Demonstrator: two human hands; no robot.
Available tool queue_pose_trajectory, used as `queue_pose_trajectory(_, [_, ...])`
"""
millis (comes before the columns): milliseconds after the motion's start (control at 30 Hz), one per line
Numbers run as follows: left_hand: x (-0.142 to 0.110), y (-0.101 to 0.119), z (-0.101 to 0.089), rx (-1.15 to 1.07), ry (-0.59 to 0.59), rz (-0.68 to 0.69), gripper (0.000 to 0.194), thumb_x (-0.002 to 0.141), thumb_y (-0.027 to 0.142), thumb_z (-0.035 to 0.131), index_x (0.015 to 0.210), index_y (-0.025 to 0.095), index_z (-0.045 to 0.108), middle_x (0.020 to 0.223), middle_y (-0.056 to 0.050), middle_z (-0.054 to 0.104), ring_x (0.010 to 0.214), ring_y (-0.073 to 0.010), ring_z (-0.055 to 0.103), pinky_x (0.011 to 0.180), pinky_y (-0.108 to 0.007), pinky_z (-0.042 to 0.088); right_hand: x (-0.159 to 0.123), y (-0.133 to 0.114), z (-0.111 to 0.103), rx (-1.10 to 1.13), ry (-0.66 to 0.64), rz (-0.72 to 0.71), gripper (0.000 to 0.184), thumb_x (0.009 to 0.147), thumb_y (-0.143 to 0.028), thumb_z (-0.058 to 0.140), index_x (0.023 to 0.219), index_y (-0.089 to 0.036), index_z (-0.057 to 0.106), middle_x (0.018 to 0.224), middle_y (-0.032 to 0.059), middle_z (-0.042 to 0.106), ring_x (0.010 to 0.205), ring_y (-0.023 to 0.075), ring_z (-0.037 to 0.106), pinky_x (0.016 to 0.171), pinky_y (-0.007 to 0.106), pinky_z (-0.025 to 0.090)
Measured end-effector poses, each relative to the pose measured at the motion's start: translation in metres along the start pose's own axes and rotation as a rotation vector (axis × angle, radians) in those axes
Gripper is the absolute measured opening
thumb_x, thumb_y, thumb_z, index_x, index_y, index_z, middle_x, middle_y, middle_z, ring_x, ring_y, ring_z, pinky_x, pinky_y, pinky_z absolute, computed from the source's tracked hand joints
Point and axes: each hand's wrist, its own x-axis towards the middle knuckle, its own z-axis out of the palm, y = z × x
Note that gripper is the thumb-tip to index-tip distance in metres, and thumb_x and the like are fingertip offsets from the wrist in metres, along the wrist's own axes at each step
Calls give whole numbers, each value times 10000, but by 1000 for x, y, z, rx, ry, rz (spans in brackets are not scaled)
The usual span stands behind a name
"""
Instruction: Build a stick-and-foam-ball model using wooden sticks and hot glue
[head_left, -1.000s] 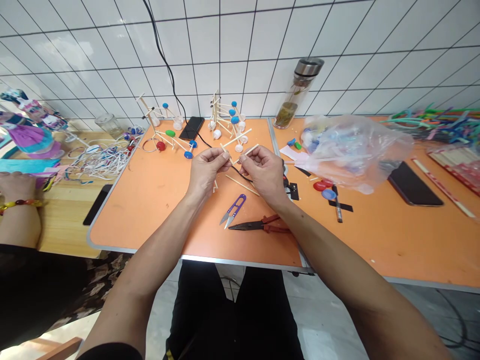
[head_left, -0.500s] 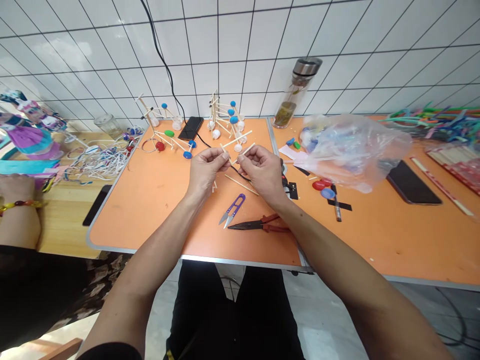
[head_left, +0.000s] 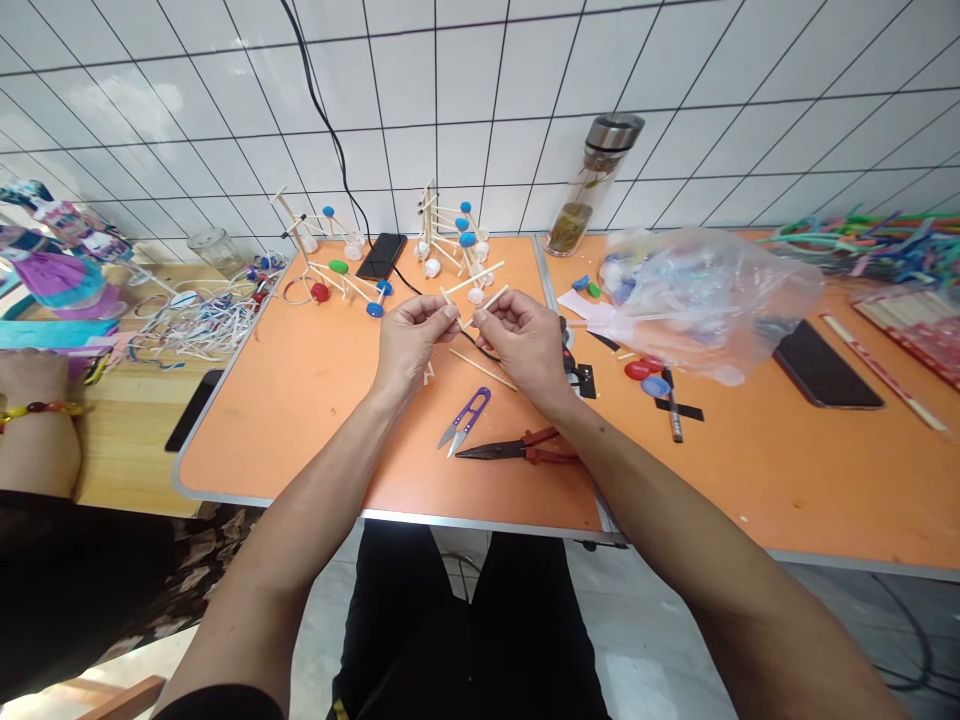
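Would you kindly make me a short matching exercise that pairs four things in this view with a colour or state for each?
Things:
1. snips
2. left hand
3. glass bottle
4. pliers

Colours or states:
A. silver-capped
B. red-handled and dark-tipped
C. purple-handled
D. pinching a thin pale stick

Right pairs: 1-C, 2-D, 3-A, 4-B
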Motion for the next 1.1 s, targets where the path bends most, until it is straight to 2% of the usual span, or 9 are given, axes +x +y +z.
queue_pose_trajectory(167, [0, 0, 0, -6, 4, -5, 430, 661, 473, 1053, 836, 179, 792, 737, -6, 757, 658, -106, 693, 704, -247, 603, 0, -1, 0, 3, -5, -5, 318, 921, -490, 872, 828, -241, 697, 764, -27, 717, 611, 110, 651, 630, 250, 594])
queue_pose_trajectory(833, [0, 0, 0, 10, 0, -4, 432, 658, 489, 1053, 835, 188, 797, 740, -6, 757, 663, -108, 689, 713, -253, 600, 0, -2, 0, -20, -2, 3, 365, 916, -547, 874, 820, -247, 689, 748, -25, 710, 612, 121, 650, 626, 260, 590])
queue_pose_trajectory(1100, [1, -2, -1, -19, -15, 16, 452, 642, 506, 1058, 833, 180, 810, 734, -11, 761, 665, -107, 690, 705, -248, 600, 0, -1, 0, 35, -8, -15, 331, 920, -482, 886, 817, -237, 688, 752, -33, 704, 592, 102, 627, 623, 247, 595])
